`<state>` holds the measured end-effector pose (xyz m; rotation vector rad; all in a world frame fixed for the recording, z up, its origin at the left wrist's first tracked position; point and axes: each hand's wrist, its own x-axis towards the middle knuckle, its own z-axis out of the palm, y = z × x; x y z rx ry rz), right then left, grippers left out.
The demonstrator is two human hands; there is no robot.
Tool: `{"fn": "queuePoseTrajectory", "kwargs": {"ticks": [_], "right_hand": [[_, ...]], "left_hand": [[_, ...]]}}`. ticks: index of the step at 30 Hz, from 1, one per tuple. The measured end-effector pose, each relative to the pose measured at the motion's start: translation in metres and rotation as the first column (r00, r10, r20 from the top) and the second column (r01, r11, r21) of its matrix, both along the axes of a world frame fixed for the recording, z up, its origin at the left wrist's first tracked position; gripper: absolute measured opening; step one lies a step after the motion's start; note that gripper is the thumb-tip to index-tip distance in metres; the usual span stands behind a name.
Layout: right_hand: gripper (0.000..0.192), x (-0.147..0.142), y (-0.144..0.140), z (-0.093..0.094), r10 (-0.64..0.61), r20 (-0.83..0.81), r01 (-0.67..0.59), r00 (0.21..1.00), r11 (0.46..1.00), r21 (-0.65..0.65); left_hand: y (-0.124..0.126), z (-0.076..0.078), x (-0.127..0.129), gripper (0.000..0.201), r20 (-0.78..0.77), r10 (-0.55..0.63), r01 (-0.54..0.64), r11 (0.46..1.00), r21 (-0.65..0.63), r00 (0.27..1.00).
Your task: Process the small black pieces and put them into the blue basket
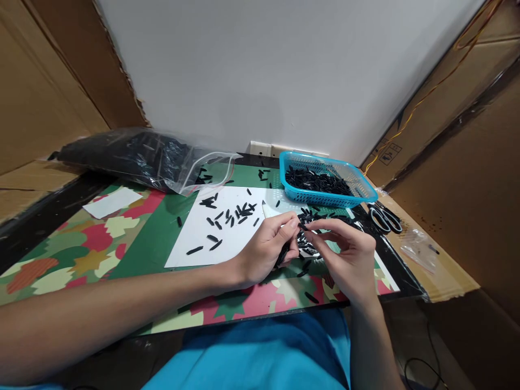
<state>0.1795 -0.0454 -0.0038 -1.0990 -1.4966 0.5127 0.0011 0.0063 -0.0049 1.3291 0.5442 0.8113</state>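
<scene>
Both hands meet over the near edge of the table (60, 227). The left hand (266, 249) is curled shut around a small bundle of black pieces (283, 254), thumb and forefinger pinching at the top. The right hand (345, 254) pinches one black piece (305, 230) at its fingertips, touching the left hand's. Sorting looks partly done, judging by the layout: the blue basket (361, 187) already holds a good heap, while loose pieces still lie scattered on the white sheet (190, 244) and in a pile (314, 219) beside the hands. A clear bag (134, 154) of more pieces lies open at the back left. Scissors (385, 216) rest to the right.
</scene>
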Motion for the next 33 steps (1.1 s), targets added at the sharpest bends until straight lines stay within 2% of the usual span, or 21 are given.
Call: {"fn": "queuePoseTrajectory", "kwargs": {"ticks": [8, 18, 26, 33], "right_hand": [[0.011, 0.0018, 0.0028, -0.0083, -0.025, -0.014, 0.025, 1.000, 0.999, 0.034], [0.011, 0.0005, 0.0013, -0.0080, -0.054, -0.016, 0.055, 0.998, 0.998, 0.042], [0.011, -0.0001, -0.0006, -0.0070, -0.024, 0.034, 0.021, 0.999, 0.995, 0.095], [0.014, 0.0005, 0.0015, -0.0066, -0.025, 0.044, 0.018, 0.999, 0.989, 0.144]], "left_hand": [[0.0010, -0.0006, -0.0004, 0.043, -0.009, 0.006, -0.006, 1.000, 0.006, 1.000], [0.0005, -0.0005, -0.0001, 0.042, -0.003, -0.003, 0.003, 1.000, 0.023, 1.000], [-0.0010, 0.0010, 0.0014, 0.044, 0.085, -0.005, 0.007, 1.000, -0.025, 0.996], [0.0000, -0.0019, 0.0027, 0.044, 0.132, -0.026, 0.026, 1.000, 0.001, 0.991]]}}
